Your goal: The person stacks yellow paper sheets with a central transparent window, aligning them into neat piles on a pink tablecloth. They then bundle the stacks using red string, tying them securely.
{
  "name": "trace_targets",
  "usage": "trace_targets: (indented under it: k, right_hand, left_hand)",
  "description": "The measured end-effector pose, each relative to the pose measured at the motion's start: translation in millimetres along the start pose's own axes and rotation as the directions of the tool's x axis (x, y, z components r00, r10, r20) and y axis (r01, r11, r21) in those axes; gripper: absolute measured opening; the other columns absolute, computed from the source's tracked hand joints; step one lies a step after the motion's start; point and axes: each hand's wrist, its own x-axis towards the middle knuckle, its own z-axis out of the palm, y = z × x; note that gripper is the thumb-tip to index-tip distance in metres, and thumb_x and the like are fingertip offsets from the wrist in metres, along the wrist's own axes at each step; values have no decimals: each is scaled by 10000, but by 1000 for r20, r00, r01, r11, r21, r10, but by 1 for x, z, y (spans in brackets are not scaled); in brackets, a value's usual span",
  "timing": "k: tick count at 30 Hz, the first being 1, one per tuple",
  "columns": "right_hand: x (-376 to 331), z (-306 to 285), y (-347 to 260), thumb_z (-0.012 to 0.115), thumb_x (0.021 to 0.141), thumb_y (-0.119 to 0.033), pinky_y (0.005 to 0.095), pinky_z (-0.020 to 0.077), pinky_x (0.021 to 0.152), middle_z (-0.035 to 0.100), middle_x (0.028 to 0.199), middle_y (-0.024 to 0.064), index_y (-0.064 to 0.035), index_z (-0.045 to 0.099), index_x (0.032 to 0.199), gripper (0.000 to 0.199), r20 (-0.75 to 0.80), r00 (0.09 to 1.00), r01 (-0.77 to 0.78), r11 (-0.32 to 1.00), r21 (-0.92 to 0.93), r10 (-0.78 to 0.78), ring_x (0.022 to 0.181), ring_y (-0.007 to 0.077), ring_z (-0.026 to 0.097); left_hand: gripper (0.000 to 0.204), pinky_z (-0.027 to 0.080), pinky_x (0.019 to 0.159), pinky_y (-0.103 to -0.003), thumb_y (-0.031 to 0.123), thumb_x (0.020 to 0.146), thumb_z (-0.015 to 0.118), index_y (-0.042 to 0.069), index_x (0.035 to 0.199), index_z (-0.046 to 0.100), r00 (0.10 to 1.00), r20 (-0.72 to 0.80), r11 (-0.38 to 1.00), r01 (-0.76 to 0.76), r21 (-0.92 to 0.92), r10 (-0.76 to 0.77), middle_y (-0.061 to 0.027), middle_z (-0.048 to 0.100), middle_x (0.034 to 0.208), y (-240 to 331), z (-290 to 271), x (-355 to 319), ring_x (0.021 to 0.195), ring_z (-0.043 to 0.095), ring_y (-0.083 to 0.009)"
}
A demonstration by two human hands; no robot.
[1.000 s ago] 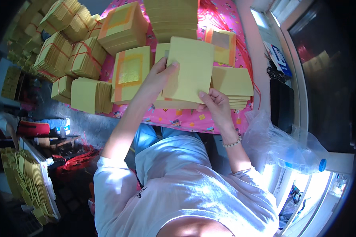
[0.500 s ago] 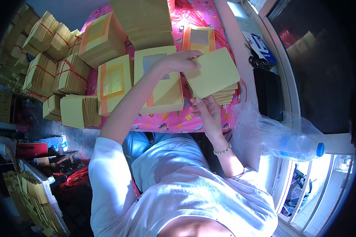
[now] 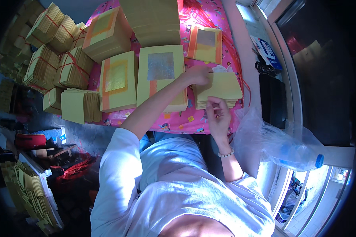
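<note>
Lowered since half a second ago, the yellow sheet (image 3: 224, 84) that was tilted between both hands now lies flat on top of the low stack (image 3: 230, 104), and both hands sit at its edges. Left grip (image 3: 200, 75) has its fingers curled in at the stack's far left corner; I cannot tell whether it pinches anything. Right grip (image 3: 219, 114) has bent fingers at the near edge, and from where I stand I can't see if they grasp paper. A beaded bracelet (image 3: 226, 153) circles the wrist just below it. Beyond the left grip lies an orange-bordered piece (image 3: 205, 44) with a silver patch. Left of that grip, under its forearm, stands a thick silver-patched block (image 3: 160, 66), then a gold-patched block (image 3: 115, 80). Past these, farther left, are red-tied bundles (image 3: 73, 68). All around runs the pink patterned cover of the desk (image 3: 182, 127). Right of the right grip, off the desk, hangs a clear plastic bag (image 3: 252, 130).
</note>
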Motion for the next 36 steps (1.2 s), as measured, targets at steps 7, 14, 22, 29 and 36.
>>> trace_targets:
  k: [7,14,22,29,36]
  right_hand:
    - [29,-19,15,557,899,-260,541,262,1025,491,1249,169,-84,581,1178,331,22,945,236,636,-735,-325,1225,384,390]
    - [28,-13,38,507,919,-330,586,206,1047,481,1273,179,-86,567,1205,380,77,982,170,622,-764,-175,1279,400,341]
    - [45,-21,16,532,921,-344,590,163,1069,484,1272,165,-87,584,1176,366,97,970,224,658,-718,-225,1303,374,329]
    - [47,-3,-36,720,784,-197,440,362,978,604,1074,106,-75,637,1030,286,212,883,470,803,-368,-419,1120,321,519]
    - [43,33,-56,771,693,-170,393,432,817,627,969,52,-59,645,983,335,531,731,620,743,-254,-428,926,263,565]
  left_hand:
    - [427,511,821,-422,134,695,614,70,1117,632,996,-67,998,63,29,-61,-183,664,1009,11,1,-11,958,645,-326]
    - [473,478,887,-432,159,710,672,78,1169,586,973,-229,917,119,380,-31,-170,575,1164,28,8,-25,1115,541,-337]
    - [395,450,889,-415,132,814,643,76,1195,559,941,-311,989,-144,-18,132,-155,568,1116,26,-45,-117,1074,540,-323]
    - [437,439,892,-405,128,773,694,87,1187,559,891,-450,997,-75,-9,63,-134,566,1058,-14,-51,-216,1043,528,-328]
    - [440,433,900,-400,42,697,710,92,1117,588,905,-425,997,60,42,-36,-117,530,1067,-22,-38,-248,1011,485,-331]
